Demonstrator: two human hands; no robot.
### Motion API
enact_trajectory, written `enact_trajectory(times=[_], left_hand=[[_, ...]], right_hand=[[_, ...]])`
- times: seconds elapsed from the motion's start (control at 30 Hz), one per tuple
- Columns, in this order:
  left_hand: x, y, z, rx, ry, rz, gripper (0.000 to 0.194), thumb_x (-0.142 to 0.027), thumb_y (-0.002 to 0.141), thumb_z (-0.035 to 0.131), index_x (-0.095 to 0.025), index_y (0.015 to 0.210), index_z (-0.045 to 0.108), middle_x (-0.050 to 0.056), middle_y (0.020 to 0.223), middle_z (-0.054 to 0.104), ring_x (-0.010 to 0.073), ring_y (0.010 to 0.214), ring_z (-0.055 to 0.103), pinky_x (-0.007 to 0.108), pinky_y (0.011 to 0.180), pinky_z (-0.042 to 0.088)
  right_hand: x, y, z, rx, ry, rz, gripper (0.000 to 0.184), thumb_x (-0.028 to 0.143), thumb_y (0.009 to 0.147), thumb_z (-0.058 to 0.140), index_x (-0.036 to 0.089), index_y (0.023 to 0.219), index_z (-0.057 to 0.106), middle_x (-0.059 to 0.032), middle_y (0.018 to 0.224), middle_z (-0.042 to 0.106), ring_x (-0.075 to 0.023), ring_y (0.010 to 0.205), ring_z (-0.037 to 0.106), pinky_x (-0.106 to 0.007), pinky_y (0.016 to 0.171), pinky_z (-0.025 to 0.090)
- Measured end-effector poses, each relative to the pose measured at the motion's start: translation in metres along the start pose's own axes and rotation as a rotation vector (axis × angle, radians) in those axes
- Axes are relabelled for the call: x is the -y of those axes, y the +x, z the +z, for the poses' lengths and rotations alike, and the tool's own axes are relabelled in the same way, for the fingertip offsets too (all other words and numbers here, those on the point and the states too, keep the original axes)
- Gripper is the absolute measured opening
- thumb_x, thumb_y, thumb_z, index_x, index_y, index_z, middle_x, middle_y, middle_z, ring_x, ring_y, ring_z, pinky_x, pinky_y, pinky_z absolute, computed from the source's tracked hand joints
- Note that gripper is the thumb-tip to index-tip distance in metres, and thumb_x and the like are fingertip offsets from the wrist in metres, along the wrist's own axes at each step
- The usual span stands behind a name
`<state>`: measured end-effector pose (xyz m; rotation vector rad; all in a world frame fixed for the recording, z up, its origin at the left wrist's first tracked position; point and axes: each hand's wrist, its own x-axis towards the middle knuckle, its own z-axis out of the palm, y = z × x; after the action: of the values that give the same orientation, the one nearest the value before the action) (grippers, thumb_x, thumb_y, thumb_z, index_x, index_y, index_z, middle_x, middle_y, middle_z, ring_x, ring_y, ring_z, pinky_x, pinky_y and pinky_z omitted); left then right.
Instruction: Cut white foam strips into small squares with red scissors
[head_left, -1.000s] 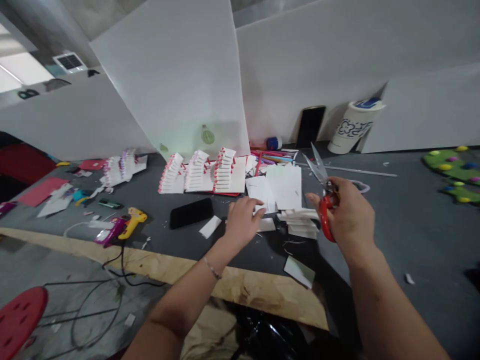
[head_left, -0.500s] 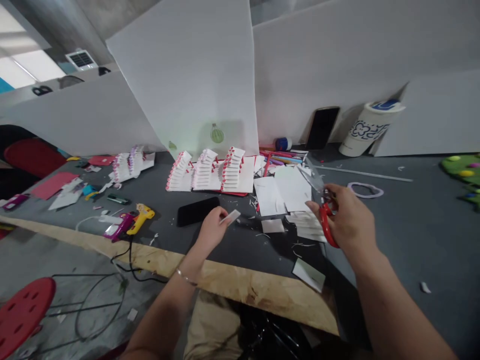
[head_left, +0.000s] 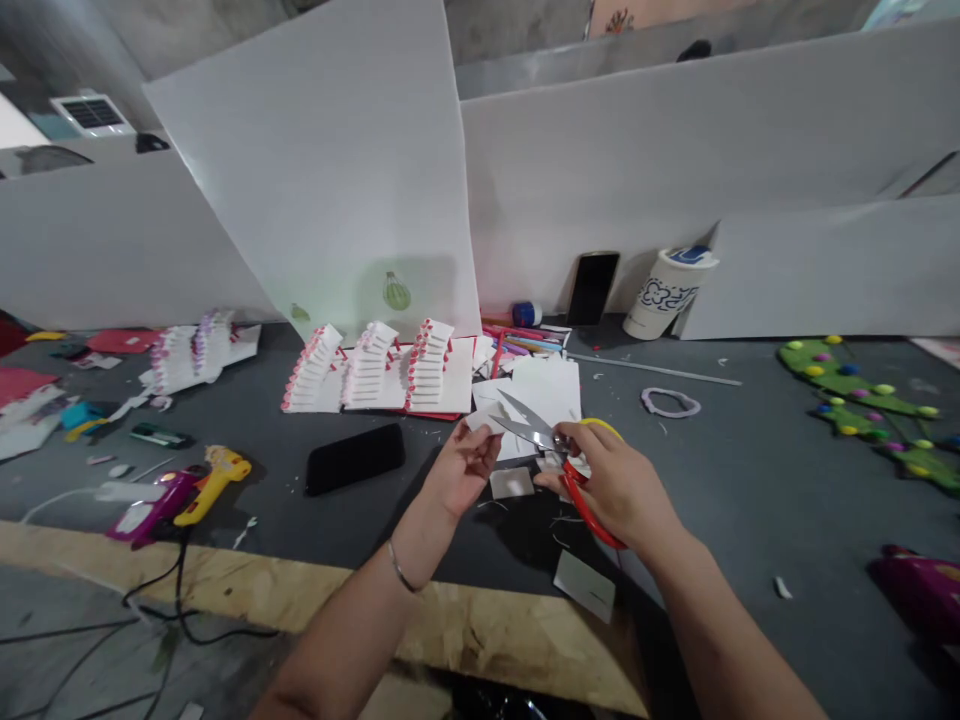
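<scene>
My left hand (head_left: 466, 468) pinches a small white piece of paper (head_left: 486, 418) above the dark table. In my right hand (head_left: 611, 475) is a pair of scissors (head_left: 581, 490) with red and yellow handles. Their blades (head_left: 525, 422) are spread apart and reach to the paper's right edge; whether they touch it I cannot tell. Below my hands lie a small pale card (head_left: 512, 483) and white paper sheets (head_left: 551, 385). Another pale card (head_left: 585, 585) rests by the table's front edge.
White folded strips with red tips (head_left: 365, 370) stand behind my left hand. A black phone (head_left: 355, 459), a yellow glue gun (head_left: 214, 485) and a purple one (head_left: 154, 508) lie leftward. A white cup (head_left: 667, 295) and an upright phone (head_left: 592, 288) stand at the back, a green felt piece (head_left: 855, 380) rightward.
My hands have come together, bringing the opened scissors to the white paper. My left hand has lifted the paper toward the blades. The view has turned to the right.
</scene>
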<state>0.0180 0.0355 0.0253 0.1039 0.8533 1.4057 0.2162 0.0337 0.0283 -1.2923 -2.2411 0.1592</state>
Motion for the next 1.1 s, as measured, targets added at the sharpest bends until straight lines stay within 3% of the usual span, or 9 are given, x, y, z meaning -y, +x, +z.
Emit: enact_trajectory(times=[0.27,0.6,0.9,1.1], left_hand=[[0.008,-0.001,-0.007,0.080,0.019,0.063,0.023,0.002,0.066,0.069,-0.015,0.080,0.063,-0.001,0.074,0.068,0.0093,0.073,0.067,0.026,0.087,0.055],[0.010,0.002,-0.011,0.149,0.036,0.077,0.024,0.000,0.066,0.072,-0.016,0.082,0.062,-0.001,0.083,0.071,0.0091,0.078,0.068,0.025,0.087,0.054],[0.008,0.002,-0.011,0.116,0.058,0.088,0.024,0.001,0.064,0.074,-0.016,0.078,0.063,-0.002,0.078,0.068,0.0104,0.076,0.067,0.029,0.089,0.054],[0.010,0.003,-0.012,0.161,0.010,0.090,0.025,0.001,0.063,0.075,-0.015,0.079,0.063,0.000,0.081,0.070,0.0105,0.075,0.068,0.024,0.082,0.055]], right_hand=[[0.002,-0.002,0.005,0.063,-0.031,0.020,0.032,0.042,0.086,0.057,0.019,0.108,0.057,-0.0073,0.085,0.065,-0.0236,0.075,0.063,-0.031,0.061,0.045],[0.003,-0.005,0.006,0.087,0.011,0.033,0.037,0.050,0.086,0.054,0.020,0.107,0.059,-0.0048,0.078,0.067,-0.0191,0.061,0.061,-0.028,0.053,0.039],[0.003,-0.004,0.002,0.125,0.000,0.037,0.042,0.057,0.087,0.050,0.021,0.106,0.062,-0.0034,0.071,0.066,-0.0185,0.057,0.061,-0.026,0.051,0.035],[0.002,-0.005,0.005,0.107,-0.017,0.022,0.046,0.061,0.088,0.046,0.021,0.103,0.064,-0.0030,0.066,0.067,-0.0173,0.053,0.059,-0.026,0.050,0.033]])
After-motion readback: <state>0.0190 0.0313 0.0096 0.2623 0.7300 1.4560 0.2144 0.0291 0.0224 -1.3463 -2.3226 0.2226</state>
